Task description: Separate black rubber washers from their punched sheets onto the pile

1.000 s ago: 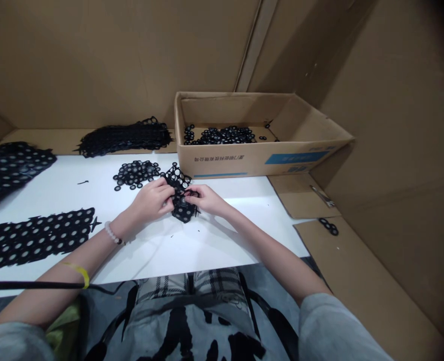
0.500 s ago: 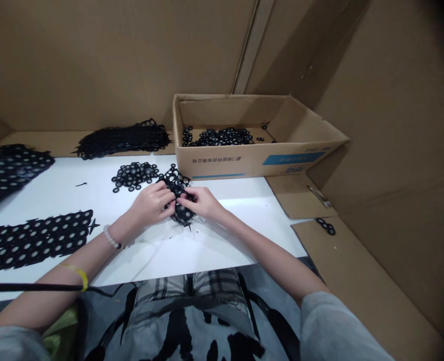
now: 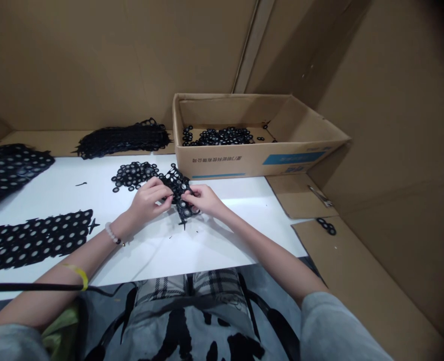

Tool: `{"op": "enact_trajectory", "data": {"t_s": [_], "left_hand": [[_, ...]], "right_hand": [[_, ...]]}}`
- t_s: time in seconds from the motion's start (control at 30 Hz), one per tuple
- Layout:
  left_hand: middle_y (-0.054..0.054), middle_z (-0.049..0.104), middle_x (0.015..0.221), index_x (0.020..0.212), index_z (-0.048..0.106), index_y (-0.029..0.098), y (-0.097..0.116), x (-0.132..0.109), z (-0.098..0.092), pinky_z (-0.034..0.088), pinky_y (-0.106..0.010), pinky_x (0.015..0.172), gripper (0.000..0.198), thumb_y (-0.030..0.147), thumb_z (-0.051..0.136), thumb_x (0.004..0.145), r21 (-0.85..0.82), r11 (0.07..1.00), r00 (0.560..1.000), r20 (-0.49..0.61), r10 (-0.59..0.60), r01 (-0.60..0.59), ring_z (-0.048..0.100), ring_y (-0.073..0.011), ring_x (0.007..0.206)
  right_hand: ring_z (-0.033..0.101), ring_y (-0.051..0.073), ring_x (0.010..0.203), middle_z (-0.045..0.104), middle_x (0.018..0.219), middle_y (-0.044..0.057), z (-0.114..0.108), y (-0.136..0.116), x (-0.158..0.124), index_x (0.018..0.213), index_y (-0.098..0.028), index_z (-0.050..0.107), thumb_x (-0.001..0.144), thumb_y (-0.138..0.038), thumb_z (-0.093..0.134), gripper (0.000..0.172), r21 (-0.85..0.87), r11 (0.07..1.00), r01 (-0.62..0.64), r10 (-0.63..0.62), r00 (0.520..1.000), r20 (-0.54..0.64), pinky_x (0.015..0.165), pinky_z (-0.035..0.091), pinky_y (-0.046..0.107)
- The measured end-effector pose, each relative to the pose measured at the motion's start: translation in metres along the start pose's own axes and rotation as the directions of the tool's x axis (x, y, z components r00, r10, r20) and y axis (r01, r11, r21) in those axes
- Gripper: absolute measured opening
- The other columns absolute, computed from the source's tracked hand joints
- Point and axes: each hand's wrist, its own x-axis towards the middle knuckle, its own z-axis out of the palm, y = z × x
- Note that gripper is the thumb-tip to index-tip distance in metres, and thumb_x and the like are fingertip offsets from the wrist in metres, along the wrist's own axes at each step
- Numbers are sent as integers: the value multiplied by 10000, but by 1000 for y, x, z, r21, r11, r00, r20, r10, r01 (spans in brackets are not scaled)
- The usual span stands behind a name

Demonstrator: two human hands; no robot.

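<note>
The black sheet (image 3: 179,186) was between the two hands, above or on the white table (image 3: 214,245); which of these could not be told. It looked crumpled and uneven, with white showing through round holes in its far part and pale-centred discs in its near part. A thin, pointed spike stuck out at the near end. The left hand (image 3: 150,199) had thumb and fingers pinched on its left edge, and the right hand (image 3: 207,200) was pinched on its right side. Loose rings (image 3: 135,174) lay piled nearby.
</note>
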Motion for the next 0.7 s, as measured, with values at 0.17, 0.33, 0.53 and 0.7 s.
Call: {"op": "enact_trajectory", "data": {"t_s": [0.17, 0.33, 0.53, 0.7], "left_hand": [[-45, 713, 799, 826, 643, 194, 1, 2, 0, 474, -322, 665, 42, 185, 602, 823, 44, 994, 983, 155, 93, -101, 538, -199, 759], [-38, 728, 796, 810, 647, 180, 3, 4, 0, 467, -312, 629, 54, 175, 596, 826, 147, 968, 975, 120, 185, -202, 544, -188, 731], [-21, 751, 826, 864, 673, 205, 2, 0, -3, 476, -315, 625, 68, 178, 635, 815, 212, 944, 964, -20, 264, -254, 589, -176, 717], [-24, 760, 873, 946, 670, 213, 0, -3, -1, 502, -320, 674, 150, 154, 668, 809, 114, 986, 982, -133, 136, -122, 600, -166, 739]], "right_hand": [[508, 134, 661, 590, 686, 2, -5, 4, 0, 708, -150, 597, 760, -448, 605, 302, -200, 971, 130, -137, 990, -22, 593, 357, 228], [498, 127, 660, 570, 663, -4, -3, 4, 0, 656, -148, 552, 752, -375, 592, 250, -230, 962, 147, -162, 986, -47, 601, 353, 219], [473, 103, 507, 512, 588, -26, 1, 4, 0, 665, -163, 539, 712, -378, 602, 229, -75, 997, -4, 4, 1000, 2, 479, 372, 213], [464, 99, 453, 488, 563, -39, -2, -3, -1, 668, -168, 531, 685, -396, 632, 250, 40, 998, -49, 50, 999, -3, 415, 384, 216]]}}
